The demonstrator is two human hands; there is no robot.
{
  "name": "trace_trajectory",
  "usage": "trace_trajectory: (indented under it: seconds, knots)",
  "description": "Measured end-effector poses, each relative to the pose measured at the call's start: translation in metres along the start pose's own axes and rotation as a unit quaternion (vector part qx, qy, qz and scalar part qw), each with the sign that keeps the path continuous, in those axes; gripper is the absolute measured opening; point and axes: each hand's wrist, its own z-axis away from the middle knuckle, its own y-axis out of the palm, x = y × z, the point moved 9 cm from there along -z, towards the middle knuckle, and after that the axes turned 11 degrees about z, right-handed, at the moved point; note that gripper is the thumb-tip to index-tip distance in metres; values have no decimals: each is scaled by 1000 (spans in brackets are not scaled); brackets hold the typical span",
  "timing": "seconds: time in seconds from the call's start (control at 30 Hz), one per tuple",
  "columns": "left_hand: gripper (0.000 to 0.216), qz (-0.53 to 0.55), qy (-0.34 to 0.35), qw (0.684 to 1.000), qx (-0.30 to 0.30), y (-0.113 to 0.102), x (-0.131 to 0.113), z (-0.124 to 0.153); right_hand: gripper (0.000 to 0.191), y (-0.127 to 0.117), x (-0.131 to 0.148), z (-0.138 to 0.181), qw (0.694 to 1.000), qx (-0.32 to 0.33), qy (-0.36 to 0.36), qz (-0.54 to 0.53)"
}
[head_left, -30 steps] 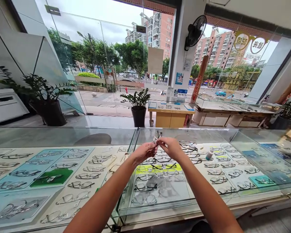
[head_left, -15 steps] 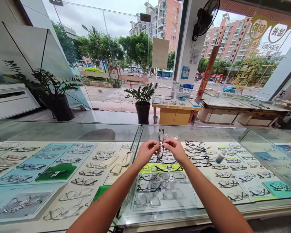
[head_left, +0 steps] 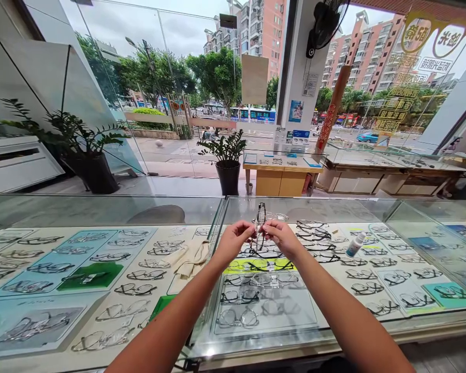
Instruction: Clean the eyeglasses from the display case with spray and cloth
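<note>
A dark-rimmed pair of eyeglasses (head_left: pixel 261 213) is held up on edge above the glass display case, turned so its front is seen nearly side-on. My left hand (head_left: pixel 237 239) pinches it from the left, thumb and fingers closed near its middle. From the right, my right hand (head_left: pixel 281 235) grips it the same way, fingertips close to the left hand's. The fingers partly hide the frame's middle. Below the hands, rows of eyeglasses (head_left: pixel 238 297) lie inside the case, one pair over a yellow strip (head_left: pixel 236 267).
A beige cloth (head_left: pixel 192 261) lies left of my arms, and a small spray bottle (head_left: pixel 356 244) stands to the right on the glass top (head_left: pixel 279 339). Another case with eyeglasses (head_left: pixel 135 288) adjoins on the left. Beyond stand a potted plant (head_left: pixel 228 173) and a wooden cabinet (head_left: pixel 270 182).
The eyeglasses have turned slightly in my fingers, their angle a little different. Both hands stay in nearly the same place, still holding them. The camera view has shifted a little.
</note>
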Motion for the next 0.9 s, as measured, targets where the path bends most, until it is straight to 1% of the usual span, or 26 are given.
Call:
trace_trajectory:
  seconds: [0.1, 0.17, 0.33, 0.43, 0.53, 0.77, 0.83, 0.9]
  knots:
    - [49, 6, 4, 1000, -8, -8, -2, -3, 39, -6, -3, -2, 1000, -1, 13, -13]
    - [49, 11, -2, 1000, 6, -8, -2, -5, 40, -10, -3, -3, 1000, 2, 19, -18]
    - [48, 24, -37, 997, 69, 9, 8, -1, 38, -10, -4, -2, 998, 24, 27, -41]
    - [49, 29, -31, 996, 78, 16, 13, 0, 39, -6, -6, -1, 998, 38, 28, -39]
    - [48, 17, -22, 997, 78, 16, 13, -1, 38, -6, -8, -2, 998, 39, 28, -33]
    - [42, -9, -1, 998, 54, 2, 3, -5, 37, -12, -4, -1, 999, 33, 21, -19]
    - [41, -21, 4, 999, 29, -7, 0, -9, 35, -14, -2, -1, 999, 29, 19, -16]
    - [43, -24, 8, 1000, -12, -22, -4, -13, 35, -17, 0, -1, 999, 22, 19, -13]
